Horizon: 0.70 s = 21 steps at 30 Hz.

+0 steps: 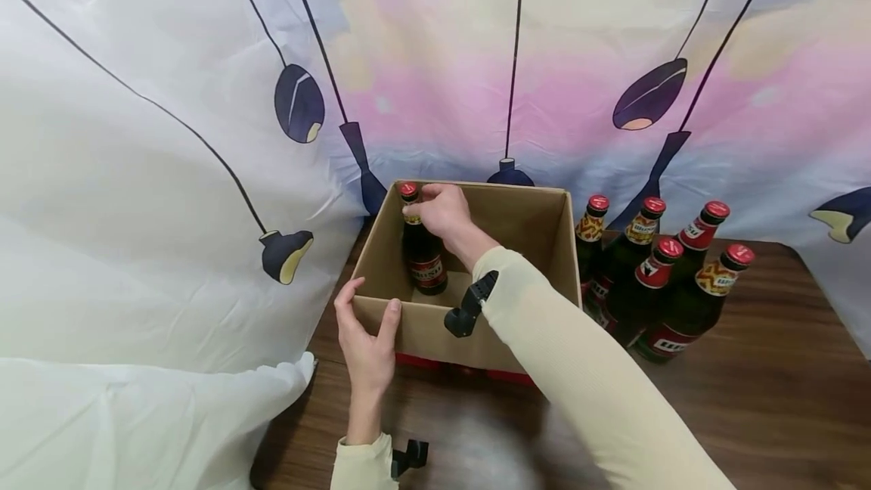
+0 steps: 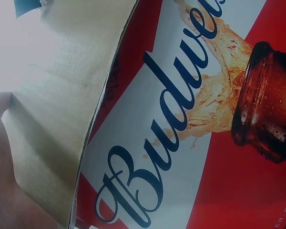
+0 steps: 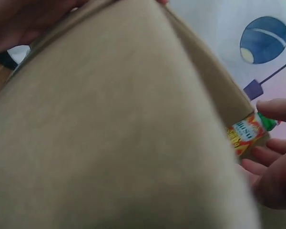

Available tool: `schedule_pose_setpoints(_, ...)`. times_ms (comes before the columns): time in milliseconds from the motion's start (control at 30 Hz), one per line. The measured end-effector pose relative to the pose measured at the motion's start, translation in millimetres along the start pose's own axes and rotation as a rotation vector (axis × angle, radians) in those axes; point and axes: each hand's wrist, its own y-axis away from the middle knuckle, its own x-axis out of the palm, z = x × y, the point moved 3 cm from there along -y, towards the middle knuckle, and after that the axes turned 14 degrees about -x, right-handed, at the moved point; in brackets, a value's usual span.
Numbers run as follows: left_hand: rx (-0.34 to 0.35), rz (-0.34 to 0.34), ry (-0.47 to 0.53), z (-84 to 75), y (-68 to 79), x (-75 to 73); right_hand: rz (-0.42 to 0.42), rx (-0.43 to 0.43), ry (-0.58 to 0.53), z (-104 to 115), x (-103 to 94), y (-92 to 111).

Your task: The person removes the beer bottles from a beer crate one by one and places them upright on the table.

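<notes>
A brown cardboard box point(image 1: 469, 335) stands on the table, its printed red and white outside point(image 2: 176, 109) showing in the left wrist view. My left hand point(image 1: 370, 350) grips its near left corner, thumb on the front flap and fingers over the side rim. A dark beer bottle point(image 1: 423, 255) with a red cap stands upright inside, by the left wall. Around its neck label point(image 3: 245, 133) my right hand point(image 1: 445, 210) has its thumb and fingers parted, with a gap showing in the right wrist view. The bottle's far side is hidden.
Several capped beer bottles point(image 1: 667, 293) stand close together just right of the box. A patterned curtain point(image 1: 422, 59) hangs behind, and white cloth point(image 1: 150, 414) lies along the left. The dark wooden table point(image 1: 769, 339) extends to the right and in front.
</notes>
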Motion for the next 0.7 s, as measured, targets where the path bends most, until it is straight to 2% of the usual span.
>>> schedule_pose_setpoints(200,0.023,-0.002,-0.013,-0.2,4.9,-0.3,0.137,-0.04,0.044,-6.4,4.3,0.1)
schedule_pose_setpoints(533,0.002,-0.004,-0.005,-0.1,4.2,-0.2,0.248,-0.202,0.371,-1.6,9.5,5.7)
schedule_pose_setpoints(633,0.008,-0.004,-0.006,-0.3,3.3,-0.1,0.279,-0.235,0.432,-0.8,10.1,5.8)
schedule_pose_setpoints(700,0.014,-0.007,-0.009,-0.6,2.4,-0.3,0.301,-0.238,0.43,-1.2,10.2,5.9)
